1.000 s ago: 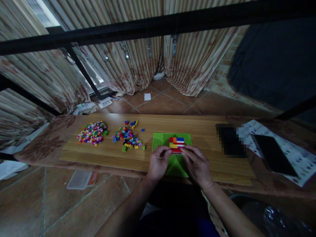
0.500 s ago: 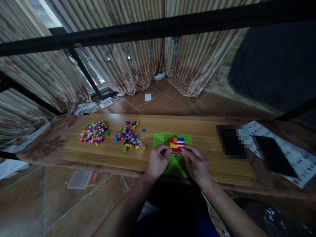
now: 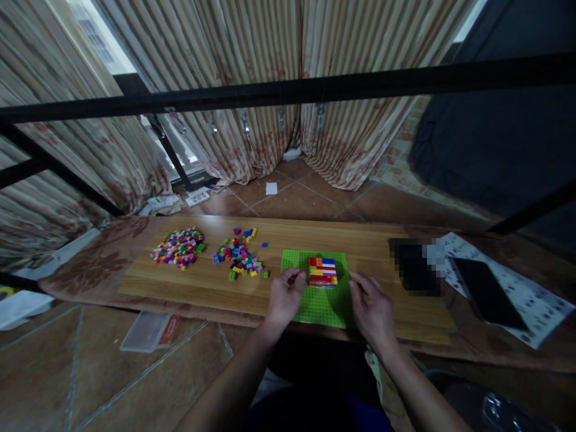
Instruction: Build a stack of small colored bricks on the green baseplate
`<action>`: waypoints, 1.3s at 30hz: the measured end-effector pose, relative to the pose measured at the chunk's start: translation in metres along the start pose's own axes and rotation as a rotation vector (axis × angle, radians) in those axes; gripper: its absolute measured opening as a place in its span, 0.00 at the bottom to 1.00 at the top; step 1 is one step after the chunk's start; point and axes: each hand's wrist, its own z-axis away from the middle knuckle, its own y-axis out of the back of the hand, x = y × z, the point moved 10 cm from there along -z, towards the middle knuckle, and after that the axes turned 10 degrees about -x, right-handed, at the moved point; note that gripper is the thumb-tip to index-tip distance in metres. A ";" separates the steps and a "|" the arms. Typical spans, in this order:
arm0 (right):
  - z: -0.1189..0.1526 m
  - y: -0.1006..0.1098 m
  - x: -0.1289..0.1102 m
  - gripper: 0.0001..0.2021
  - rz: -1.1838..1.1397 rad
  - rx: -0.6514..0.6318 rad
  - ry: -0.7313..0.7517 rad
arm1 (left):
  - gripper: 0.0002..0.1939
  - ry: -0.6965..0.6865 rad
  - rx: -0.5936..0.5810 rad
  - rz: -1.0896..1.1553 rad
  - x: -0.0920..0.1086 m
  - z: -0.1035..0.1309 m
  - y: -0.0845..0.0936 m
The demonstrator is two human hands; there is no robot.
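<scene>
My left hand (image 3: 286, 295) and right hand (image 3: 372, 305) flank the brick stack (image 3: 323, 272) on the baseplate (image 3: 321, 309), both half curled; I can't tell whether either holds anything.

No text readable; marks on white sheet (image 3: 522, 294) too small.

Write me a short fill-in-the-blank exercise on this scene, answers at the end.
1. The studded square baseplate under the multicoloured plastic brick block is coloured ____.
2. Of the bare left hand and the bare right hand, the ____ one is nearer the black flat rectangular device.
3. In the picture, the farthest-left pile of small multicoloured plastic bricks lies to the baseplate's ____.
4. On the brown tiled floor, the small plain square of paper is ____.

Missing words: green; right; left; white.
</scene>
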 end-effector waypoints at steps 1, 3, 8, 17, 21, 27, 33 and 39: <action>0.003 -0.001 0.004 0.15 -0.015 -0.012 -0.030 | 0.09 0.002 0.029 -0.036 -0.001 0.001 0.005; 0.008 -0.009 0.008 0.16 -0.029 -0.067 -0.077 | 0.09 0.008 0.092 -0.117 -0.001 0.003 0.015; 0.010 -0.033 0.006 0.19 0.025 -0.172 -0.128 | 0.13 0.003 0.082 -0.270 0.000 0.005 0.017; 0.034 -0.030 -0.005 0.21 0.338 -0.148 -0.033 | 0.20 -0.070 0.016 -0.494 -0.006 0.024 0.011; 0.065 -0.046 -0.009 0.21 0.443 -0.223 0.046 | 0.22 -0.092 -0.004 -0.533 -0.012 0.039 -0.001; 0.038 -0.035 0.014 0.16 0.409 -0.304 0.082 | 0.26 -0.037 -0.085 -0.546 -0.020 0.061 -0.024; -0.033 -0.024 0.053 0.13 0.145 -0.446 0.092 | 0.32 -0.113 -0.277 -0.461 -0.019 0.093 -0.081; -0.091 -0.046 0.066 0.09 -0.300 -0.511 -0.079 | 0.25 -0.149 -0.486 -0.248 0.008 0.097 -0.119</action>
